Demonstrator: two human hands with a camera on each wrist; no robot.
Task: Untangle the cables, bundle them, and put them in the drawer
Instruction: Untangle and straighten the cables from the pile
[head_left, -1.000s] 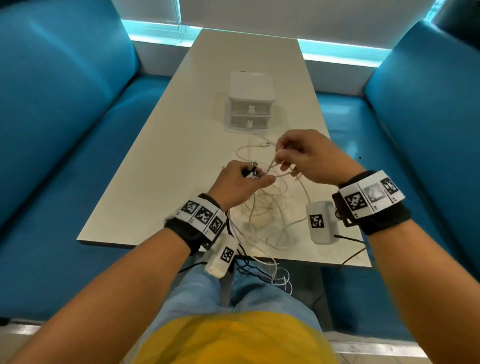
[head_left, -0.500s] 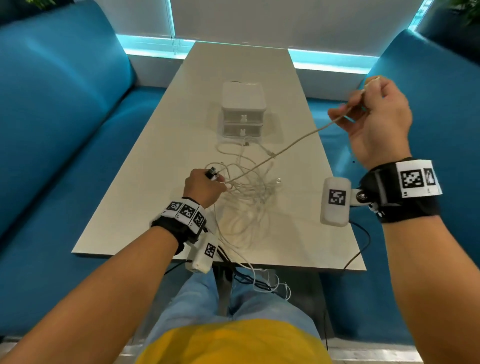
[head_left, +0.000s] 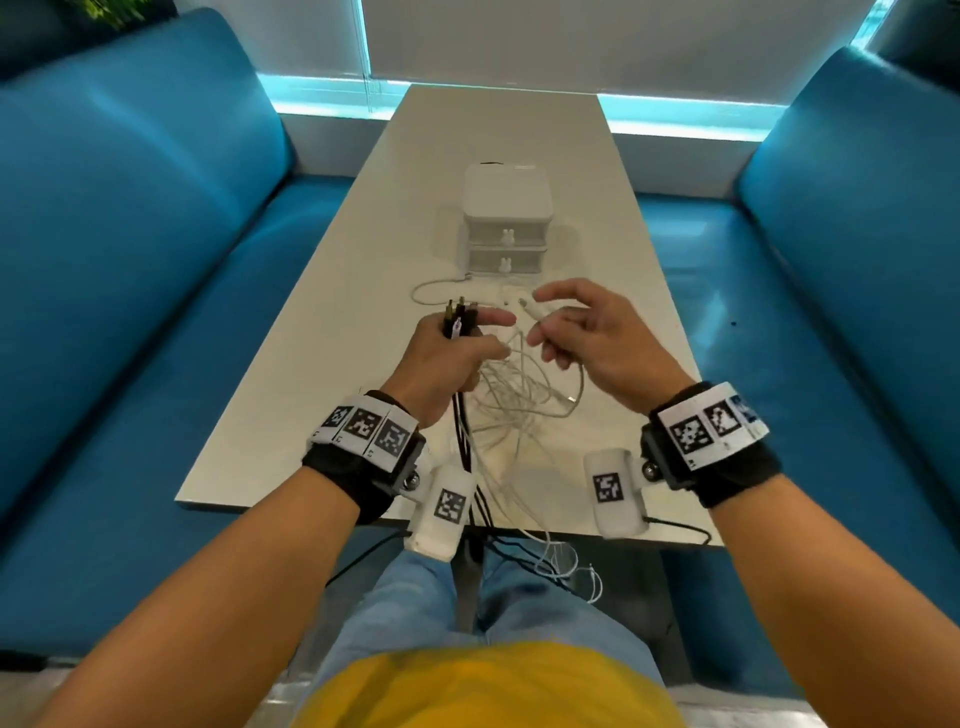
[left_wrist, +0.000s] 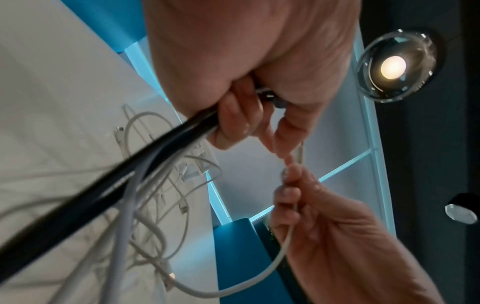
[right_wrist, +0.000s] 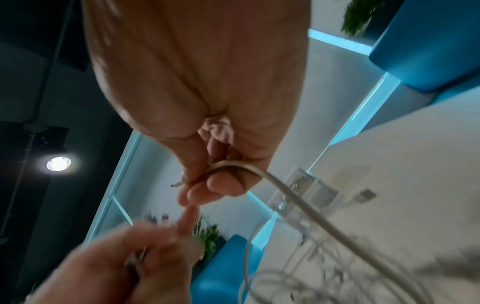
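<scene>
A tangle of white cables (head_left: 514, 400) lies on the white table (head_left: 311, 415) in front of me. My left hand (head_left: 447, 353) grips a bunch of black and white cable ends (head_left: 457, 317), plugs sticking up; the black cables (left_wrist: 109, 185) run down from the fist. My right hand (head_left: 571, 327) pinches the plug end of one white cable (right_wrist: 285, 189) between thumb and fingers, close to the left index finger. A small white two-drawer box (head_left: 506, 218) stands further back, both drawers closed.
Blue padded benches (head_left: 130, 260) flank the table on both sides. Several cables hang over the near table edge (head_left: 524, 545) onto my lap. One cable loop (head_left: 431, 288) lies just before the drawer box.
My right hand, which had pulled one white cable high up to the right, has come back down beside the left hand. The left hand has risen, with its plug ends now upright.
</scene>
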